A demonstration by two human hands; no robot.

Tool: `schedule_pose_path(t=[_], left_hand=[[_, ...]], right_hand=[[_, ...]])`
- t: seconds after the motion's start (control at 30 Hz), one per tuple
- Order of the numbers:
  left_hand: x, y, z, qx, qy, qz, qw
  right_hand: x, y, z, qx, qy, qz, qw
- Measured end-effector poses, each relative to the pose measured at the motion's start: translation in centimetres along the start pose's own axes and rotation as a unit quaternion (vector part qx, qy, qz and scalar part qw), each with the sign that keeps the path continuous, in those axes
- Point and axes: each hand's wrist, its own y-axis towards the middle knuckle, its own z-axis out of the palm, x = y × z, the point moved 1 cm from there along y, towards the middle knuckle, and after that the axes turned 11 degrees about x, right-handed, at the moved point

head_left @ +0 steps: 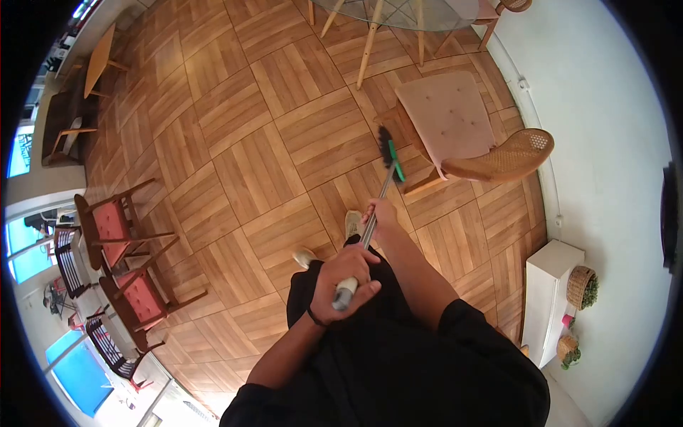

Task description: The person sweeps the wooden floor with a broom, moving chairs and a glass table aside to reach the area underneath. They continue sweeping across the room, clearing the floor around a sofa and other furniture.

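Observation:
I hold a broom with both hands. Its metal handle runs from my chest out to a green and black brush head that rests on the wooden parquet floor. My left hand is closed around the handle's top end, near my body. My right hand grips the handle further down, toward the brush. The brush head lies right beside a wooden chair with a beige cushion and a wicker back. My shoes show below the handle.
A glass table with wooden legs stands at the far end. Two chairs with red seats stand at the left. A white cabinet with wicker plant baskets sits against the white wall at the right.

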Motion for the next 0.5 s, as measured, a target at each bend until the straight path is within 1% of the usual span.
schedule_pose_path(t=[0.07,0.1,0.13,0.2,0.3,0.37,0.4,0.47,0.5], left_hand=[[4.2,1.0,-2.7,-0.061,-0.066,-0.002,0.996],[6.4,1.6,-4.4,-0.050,-0.082,0.006,0.995],[8.7,2.3,-5.7,-0.069,-0.086,-0.021,0.994],[13.3,4.0,-8.1,-0.100,-0.094,-0.074,0.988],[20.0,6.8,-11.5,-0.110,-0.157,-0.137,0.972],[23.4,7.7,-14.3,-0.116,-0.182,-0.177,0.960],[25.1,7.7,-15.6,-0.121,-0.194,-0.198,0.953],[27.9,6.6,-18.9,-0.154,-0.247,-0.138,0.947],[28.8,5.5,-20.4,-0.168,-0.276,-0.112,0.940]], right_hand=[[1.4,2.9,1.3,-0.044,0.006,-0.026,0.999],[2.1,6.0,0.8,-0.076,0.015,-0.058,0.995],[2.8,9.8,-0.1,-0.105,0.022,-0.091,0.990],[4.3,15.6,-1.2,-0.101,0.029,-0.138,0.985],[6.5,21.8,-0.7,-0.116,0.034,-0.148,0.982],[6.5,26.2,-1.4,-0.074,-0.017,-0.156,0.985],[6.0,27.6,-0.7,-0.052,-0.042,-0.158,0.985],[3.9,30.6,0.4,-0.079,-0.141,-0.107,0.981],[2.4,30.9,1.1,-0.098,-0.186,-0.080,0.974]])
